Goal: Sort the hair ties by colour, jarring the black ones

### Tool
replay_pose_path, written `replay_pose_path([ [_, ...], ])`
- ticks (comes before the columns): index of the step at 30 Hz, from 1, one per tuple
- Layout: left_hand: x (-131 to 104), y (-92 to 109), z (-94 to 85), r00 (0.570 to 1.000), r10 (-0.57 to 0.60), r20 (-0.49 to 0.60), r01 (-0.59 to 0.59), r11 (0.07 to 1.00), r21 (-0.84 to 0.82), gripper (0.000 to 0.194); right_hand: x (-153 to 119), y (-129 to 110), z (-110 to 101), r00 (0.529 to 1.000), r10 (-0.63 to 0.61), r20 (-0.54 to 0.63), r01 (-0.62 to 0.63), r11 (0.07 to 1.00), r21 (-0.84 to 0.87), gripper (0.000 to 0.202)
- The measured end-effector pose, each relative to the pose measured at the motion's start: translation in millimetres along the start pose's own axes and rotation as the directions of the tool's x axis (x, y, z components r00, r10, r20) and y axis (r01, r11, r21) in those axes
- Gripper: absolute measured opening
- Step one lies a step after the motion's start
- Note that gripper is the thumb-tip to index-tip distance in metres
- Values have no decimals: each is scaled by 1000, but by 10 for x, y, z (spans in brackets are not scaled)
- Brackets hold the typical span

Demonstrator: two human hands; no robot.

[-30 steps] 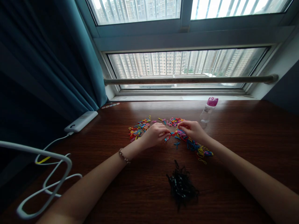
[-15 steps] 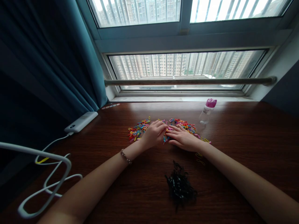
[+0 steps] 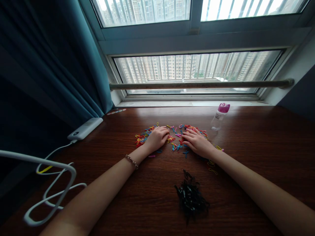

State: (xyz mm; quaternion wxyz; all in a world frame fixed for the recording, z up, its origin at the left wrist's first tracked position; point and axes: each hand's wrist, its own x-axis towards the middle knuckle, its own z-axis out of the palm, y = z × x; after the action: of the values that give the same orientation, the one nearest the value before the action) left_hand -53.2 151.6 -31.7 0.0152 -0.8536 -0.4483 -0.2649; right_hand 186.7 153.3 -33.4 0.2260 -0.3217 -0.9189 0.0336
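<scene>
Small colourful elastic bands [image 3: 177,147] lie loosely across the middle of the brown table. My left hand [image 3: 157,138] rests palm down on their left part, its fingers stretched out and slightly curved. On the right part, my right hand [image 3: 197,141] lies flat with the fingers a little apart. A denser heap of mostly red bands [image 3: 193,127] shows just beyond my right fingers. What lies directly under both palms is hidden. Nearer to me sits a pile of black bands [image 3: 191,198], touched by neither hand.
A small clear bottle with a pink cap [image 3: 218,120] stands at the back right. On the left, a white power bank [image 3: 85,128] with a white cable [image 3: 56,168] lies beside the blue curtain [image 3: 81,65]. A rail [image 3: 197,85] crosses the window.
My hands have moved apart, the left one to the left and the right one slightly to the right. Scattered bands between them have come into sight.
</scene>
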Motion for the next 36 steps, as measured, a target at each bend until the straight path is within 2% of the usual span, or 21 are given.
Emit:
replay_pose_path([
  [4,-11,-44,34,994,-66,-85,68,998,16,18,2,-86,-61,987,-134,92,124,987,105,29],
  [6,-15,-52,35,988,-105,-116,110,993,31,19,6,-103,-85,984,-152,95,138,981,136,29],
  [8,-18,-52,27,980,-132,-150,139,989,40,22,7,-84,-80,994,-95,54,90,991,99,29],
  [10,-20,-44,17,976,-132,-173,140,989,37,26,1,-34,-41,999,29,-17,-29,1000,0,31],
  [12,-21,-29,10,976,-120,-181,129,991,39,30,-12,22,14,985,159,-72,-166,981,-97,38],
  [14,-24,-15,4,970,-136,-203,150,987,56,34,-23,62,59,972,225,-72,-234,962,-142,43],
  [16,-27,-9,0,951,-192,-242,213,975,64,37,-27,72,75,976,213,-39,-217,968,-130,42],
  [19,-28,-23,-10,916,-278,-288,296,955,20,39,-18,38,42,994,107,11,-106,993,-48,33],
  [20,-27,-31,-13,917,-278,-286,288,957,-7,39,-13,21,24,997,69,21,-68,998,-18,30],
  [22,-25,-43,-17,949,-204,-242,189,978,-84,36,-6,-8,-10,1000,18,13,-18,1000,16,26],
  [24,-24,-46,-16,987,-50,-153,23,984,-174,33,-3,-22,-30,999,16,-31,-16,1000,15,24],
  [26,-26,-40,-13,994,88,-71,-102,969,-227,32,-4,-17,-33,995,47,-85,-47,999,0,24],
  [27,-28,-36,-11,992,121,-47,-128,966,-226,32,-5,-9,-29,992,66,-106,-67,998,-7,24],
  [29,-30,-29,-12,993,107,-50,-114,977,-181,31,-10,11,-11,985,108,-134,-112,993,-23,24],
  [32,-29,-30,-23,992,1,-128,-16,993,-116,28,-18,37,21,977,150,-150,-157,987,-38,26],
  [34,-27,-37,-31,983,-39,-181,18,993,-117,28,-22,42,34,979,152,-137,-158,987,-34,27],
  [36,-26,-45,-35,977,-37,-209,4,988,-157,29,-22,34,33,986,132,-105,-135,991,-17,27],
])
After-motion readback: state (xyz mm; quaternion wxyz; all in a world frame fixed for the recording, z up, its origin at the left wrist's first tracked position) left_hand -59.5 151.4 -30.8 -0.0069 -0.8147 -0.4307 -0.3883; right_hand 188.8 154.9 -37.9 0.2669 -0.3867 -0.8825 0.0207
